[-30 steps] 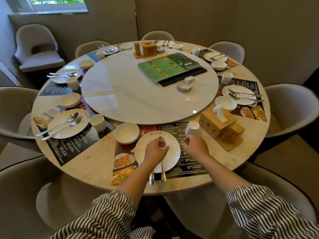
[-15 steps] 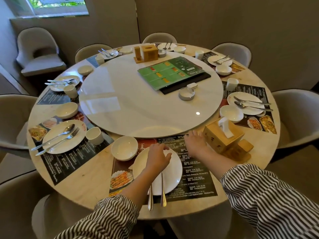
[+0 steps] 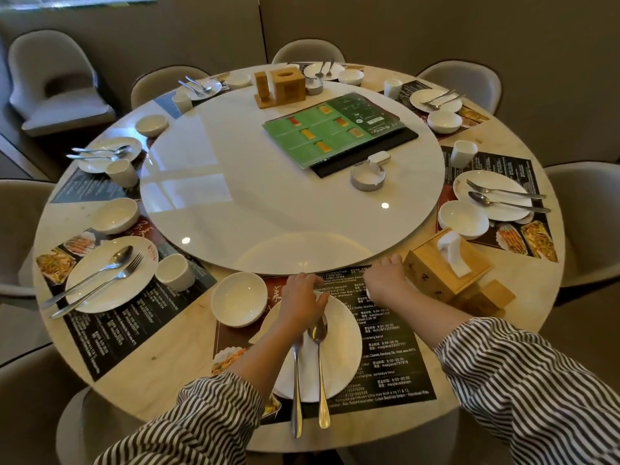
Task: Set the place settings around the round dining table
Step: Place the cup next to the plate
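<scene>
On near plate (image 3: 339, 350) | left hand (image 3: 303, 298) curled over spoon (image 3: 318, 333) | right hand (image 3: 385, 280) grip unclear

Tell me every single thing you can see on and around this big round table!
Table: one, beige, round.
Turntable: one, white, table centre.
Plates: seven, white, round the edge.
Bowls: seven, white, beside the plates.
Cups: five showing, white, near the plates.
Forks and spoons: silver, a pair on each plate.
Placemats: dark, printed, under the settings.
Menu: one, green, on the turntable.
Ashtray: one, grey, beside the menu.
Tissue boxes: two, wooden, near right and far turntable.
Chairs: grey, around the table.
Left hand: on the nearest plate.
Right hand: beside the near tissue box.
</scene>
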A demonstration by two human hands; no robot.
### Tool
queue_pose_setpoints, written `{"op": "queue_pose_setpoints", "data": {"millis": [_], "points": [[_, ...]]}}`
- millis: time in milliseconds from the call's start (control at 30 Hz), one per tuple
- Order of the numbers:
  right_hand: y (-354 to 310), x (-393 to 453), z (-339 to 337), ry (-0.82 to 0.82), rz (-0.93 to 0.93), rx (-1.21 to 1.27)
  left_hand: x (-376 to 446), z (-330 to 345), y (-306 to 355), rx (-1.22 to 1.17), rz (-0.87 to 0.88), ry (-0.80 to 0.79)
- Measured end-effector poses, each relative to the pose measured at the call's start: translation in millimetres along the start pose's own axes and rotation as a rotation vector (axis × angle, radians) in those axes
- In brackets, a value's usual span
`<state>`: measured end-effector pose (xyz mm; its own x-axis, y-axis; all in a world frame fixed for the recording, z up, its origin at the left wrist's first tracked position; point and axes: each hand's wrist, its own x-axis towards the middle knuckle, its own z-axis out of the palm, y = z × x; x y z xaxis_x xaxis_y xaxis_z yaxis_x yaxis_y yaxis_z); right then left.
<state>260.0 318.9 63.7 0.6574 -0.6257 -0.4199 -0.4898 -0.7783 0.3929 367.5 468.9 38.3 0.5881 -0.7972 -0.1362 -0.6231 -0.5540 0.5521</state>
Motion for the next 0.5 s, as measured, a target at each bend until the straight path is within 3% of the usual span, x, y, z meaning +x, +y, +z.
{"op": "queue_pose_setpoints", "data": {"millis": [100,300,500], "points": [[10,-2,-8,0.047,-0.012,0.212,3,1,-3,0.0,-0.021,-0.025],[28,-8,2,0.088,0.002,1.032,5,2,-7,-0.015,-0.042,-0.021],[18,-23,28,0.241,0.062,1.391,4,5,-10,-0.044,-0.075,-0.043]]}}
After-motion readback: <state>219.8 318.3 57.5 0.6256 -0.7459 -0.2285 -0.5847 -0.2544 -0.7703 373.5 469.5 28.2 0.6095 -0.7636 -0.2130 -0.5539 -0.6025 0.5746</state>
